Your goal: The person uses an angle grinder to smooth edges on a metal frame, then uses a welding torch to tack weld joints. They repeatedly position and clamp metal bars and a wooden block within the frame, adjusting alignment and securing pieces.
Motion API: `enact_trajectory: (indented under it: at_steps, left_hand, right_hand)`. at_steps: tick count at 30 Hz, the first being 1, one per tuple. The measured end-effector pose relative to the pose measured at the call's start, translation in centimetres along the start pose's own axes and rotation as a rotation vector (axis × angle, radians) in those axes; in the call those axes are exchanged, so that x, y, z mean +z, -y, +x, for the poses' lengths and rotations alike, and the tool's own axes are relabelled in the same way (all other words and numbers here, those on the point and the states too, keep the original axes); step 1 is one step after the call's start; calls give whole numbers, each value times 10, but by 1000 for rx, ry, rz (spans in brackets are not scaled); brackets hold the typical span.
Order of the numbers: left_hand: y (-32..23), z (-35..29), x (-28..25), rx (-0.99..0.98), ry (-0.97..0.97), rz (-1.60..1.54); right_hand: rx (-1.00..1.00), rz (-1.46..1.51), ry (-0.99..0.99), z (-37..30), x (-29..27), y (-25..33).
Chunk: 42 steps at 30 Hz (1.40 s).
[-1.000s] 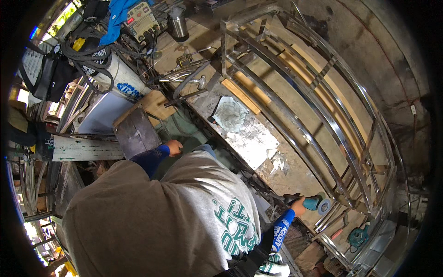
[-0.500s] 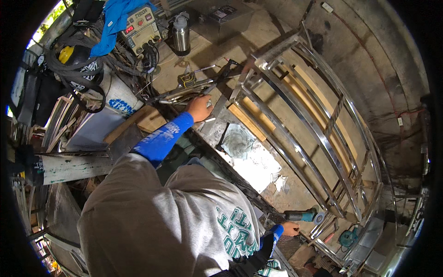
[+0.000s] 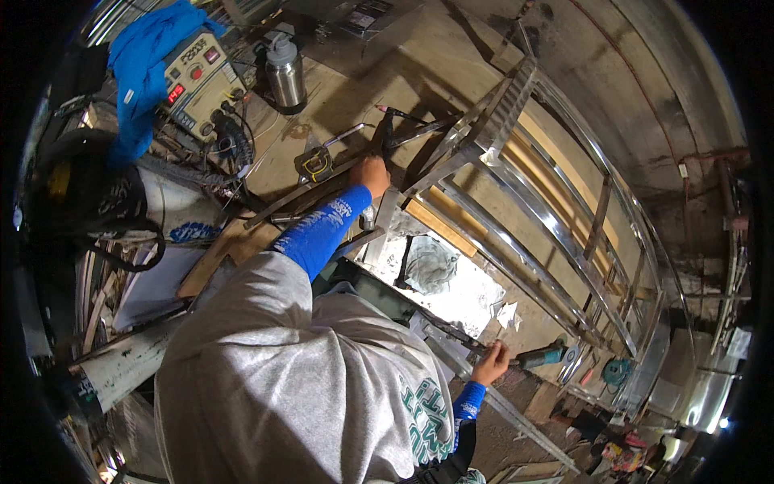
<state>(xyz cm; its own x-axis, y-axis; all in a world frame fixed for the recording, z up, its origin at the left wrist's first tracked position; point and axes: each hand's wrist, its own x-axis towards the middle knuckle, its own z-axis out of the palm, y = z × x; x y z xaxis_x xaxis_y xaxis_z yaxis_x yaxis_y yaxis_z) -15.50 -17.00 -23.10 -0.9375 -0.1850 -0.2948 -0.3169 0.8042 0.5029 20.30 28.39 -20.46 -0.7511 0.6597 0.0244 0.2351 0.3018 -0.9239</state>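
My left hand (image 3: 371, 175), in a blue sleeve, is closed beside the near left corner of a shiny metal frame (image 3: 556, 230). Its fingers are mostly hidden; a dark tool (image 3: 388, 133) lies just beyond it. To its left sits a yellow and black tape measure (image 3: 314, 164). At the bench's near edge, my right hand (image 3: 490, 365) has its fingers curled together; whatever they hold is too small to make out. A teal and black angle grinder (image 3: 542, 355) lies just right of that hand. Between my hands is a crumpled grey-green cloth (image 3: 432, 264) on a bright metal sheet.
A welding machine (image 3: 201, 85) with a blue cloth (image 3: 149, 60) and cables stands at the far left, next to a steel flask (image 3: 285, 74). Wooden strips (image 3: 439, 226) lie under the frame. Another teal power tool (image 3: 617, 373) sits at right. Scrap metal crowds the left side.
My left hand has moved right and farther in, toward the frame's corner. The right hand has risen from beside the grinder to the bench edge, fingers drawn together. The view has shifted.
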Motion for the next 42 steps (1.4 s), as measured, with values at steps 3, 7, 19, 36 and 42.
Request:
enact_trajectory:
  at_steps: [3,7,19,36,42]
  left_hand:
    - [42,50,30,40,-140,16]
    - [44,55,19,240,-317,-644]
    - [79,-137,-104,346,-335,-1131]
    - [54,-383,-161,433,-650,-813]
    - [-24,-419,-85,697,-311,-704]
  right_hand:
    - [-25,-91,242,-23,31,53]
    - [87,-92,292,-42,38,54]
    - [-65,-68,793,-60,164,169]
    - [-180,286,1663,-79,194,272]
    - [46,672,1510,-99,154,280]
